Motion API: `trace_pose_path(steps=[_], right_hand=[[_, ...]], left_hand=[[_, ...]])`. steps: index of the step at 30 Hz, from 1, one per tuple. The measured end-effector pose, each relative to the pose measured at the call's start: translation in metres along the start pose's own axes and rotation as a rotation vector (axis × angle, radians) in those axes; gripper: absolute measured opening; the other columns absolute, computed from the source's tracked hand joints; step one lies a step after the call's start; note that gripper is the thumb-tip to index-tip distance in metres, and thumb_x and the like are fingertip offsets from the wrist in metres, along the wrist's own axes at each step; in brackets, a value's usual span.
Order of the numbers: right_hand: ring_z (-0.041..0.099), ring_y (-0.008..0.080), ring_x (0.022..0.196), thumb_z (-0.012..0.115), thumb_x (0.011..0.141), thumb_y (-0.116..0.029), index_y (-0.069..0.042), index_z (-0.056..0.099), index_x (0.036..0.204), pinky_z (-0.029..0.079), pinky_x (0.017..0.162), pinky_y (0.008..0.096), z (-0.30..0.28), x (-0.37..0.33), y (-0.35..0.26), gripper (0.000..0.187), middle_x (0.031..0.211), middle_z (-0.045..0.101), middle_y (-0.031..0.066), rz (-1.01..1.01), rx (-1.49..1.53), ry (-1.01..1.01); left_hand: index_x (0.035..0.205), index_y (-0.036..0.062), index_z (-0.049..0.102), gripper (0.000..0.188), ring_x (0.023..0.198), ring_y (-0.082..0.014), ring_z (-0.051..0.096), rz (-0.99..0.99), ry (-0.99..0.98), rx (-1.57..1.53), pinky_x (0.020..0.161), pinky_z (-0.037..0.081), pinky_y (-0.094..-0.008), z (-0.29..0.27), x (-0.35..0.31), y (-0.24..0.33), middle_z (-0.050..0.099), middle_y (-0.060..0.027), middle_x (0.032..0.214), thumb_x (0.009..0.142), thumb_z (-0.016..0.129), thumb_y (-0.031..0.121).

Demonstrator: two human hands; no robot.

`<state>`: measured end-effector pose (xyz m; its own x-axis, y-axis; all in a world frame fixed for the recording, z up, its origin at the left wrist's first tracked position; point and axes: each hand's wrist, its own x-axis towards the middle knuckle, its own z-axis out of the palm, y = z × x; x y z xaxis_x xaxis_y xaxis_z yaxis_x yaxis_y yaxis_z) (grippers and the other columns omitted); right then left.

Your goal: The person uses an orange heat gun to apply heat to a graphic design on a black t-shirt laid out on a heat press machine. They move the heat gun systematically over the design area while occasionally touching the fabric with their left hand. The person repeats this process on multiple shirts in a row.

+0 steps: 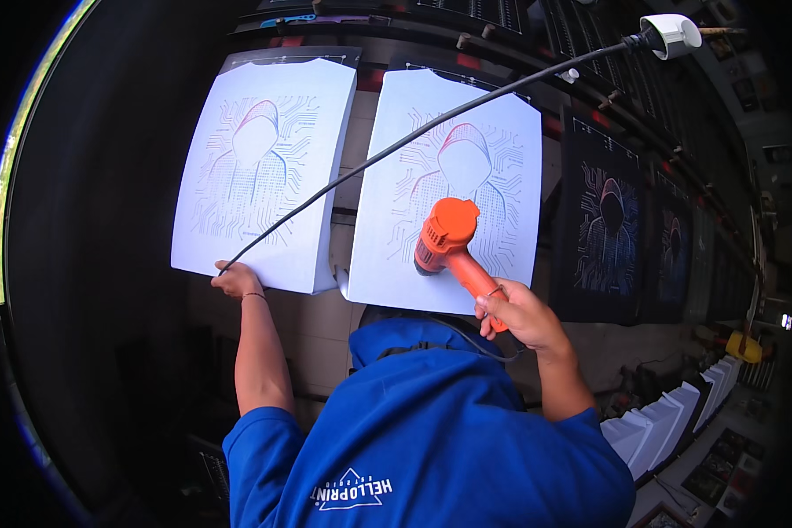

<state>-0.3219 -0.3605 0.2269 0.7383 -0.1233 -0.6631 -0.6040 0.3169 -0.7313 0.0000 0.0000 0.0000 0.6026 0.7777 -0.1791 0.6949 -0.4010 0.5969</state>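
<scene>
- The right hand (528, 319) is covering the lower handle of the orange heat gun (465, 264), its fingers clamping round it.
- The gun is hiding part of the right-hand white shirt (465, 163); whether it is touching, I cannot tell.
- Its handle is slanting up-left, the dark nozzle (425, 267) pointing lower left.
- The left hand's (239, 282) fingers are pinching the black cable (326, 189), fingertips partly hidden.

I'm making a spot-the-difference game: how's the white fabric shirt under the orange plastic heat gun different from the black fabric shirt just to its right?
The white shirt has mostly dark lines; the black shirt has mostly pale ones. The orange heat gun is over the white shirt, not the black shirt. Both show a hooded figure among branching lines.
</scene>
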Motion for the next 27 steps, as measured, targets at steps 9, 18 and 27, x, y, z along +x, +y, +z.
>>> trace_pose_path(steps=[9, 18, 27], right_hand=[[0.060, 0.0120, 0.063, 0.060, 0.093, -0.026, 0.004, 0.053, 0.102, 0.050, 0.055, 0.0258, -0.008, 0.035, -0.003, 0.032, 0.083, 0.057, 0.0076, -0.190, 0.060, 0.182], [0.060, 0.0119, 0.063, 0.059, 0.094, -0.024, 0.004, 0.053, 0.104, 0.050, 0.055, 0.0256, -0.019, -0.013, 0.011, 0.030, 0.082, 0.057, 0.0073, -0.063, 0.053, 0.143], [0.059, 0.0114, 0.064, 0.061, 0.093, -0.025, 0.004, 0.053, 0.105, 0.050, 0.057, 0.0254, -0.016, -0.026, 0.017, 0.032, 0.082, 0.057, 0.0063, 0.004, 0.055, 0.106]], left_hand=[[0.119, -0.0067, 0.041, 0.063, 0.105, -0.0491, 0.058, -0.003, 0.011, -0.035, 0.093, 0.045, -0.0524, 0.005, 0.004, 0.004, 0.059, -0.0354, 0.110, 0.094, 0.034, 0.051], [0.118, -0.0074, 0.041, 0.064, 0.105, -0.0493, 0.057, 0.006, 0.019, -0.009, 0.094, 0.044, -0.0516, 0.005, 0.003, -0.005, 0.059, -0.0352, 0.109, 0.094, 0.035, 0.051], [0.120, -0.0083, 0.041, 0.065, 0.105, -0.0498, 0.057, 0.013, 0.028, -0.023, 0.094, 0.044, -0.0520, 0.004, 0.003, -0.003, 0.059, -0.0359, 0.110, 0.094, 0.035, 0.051]])
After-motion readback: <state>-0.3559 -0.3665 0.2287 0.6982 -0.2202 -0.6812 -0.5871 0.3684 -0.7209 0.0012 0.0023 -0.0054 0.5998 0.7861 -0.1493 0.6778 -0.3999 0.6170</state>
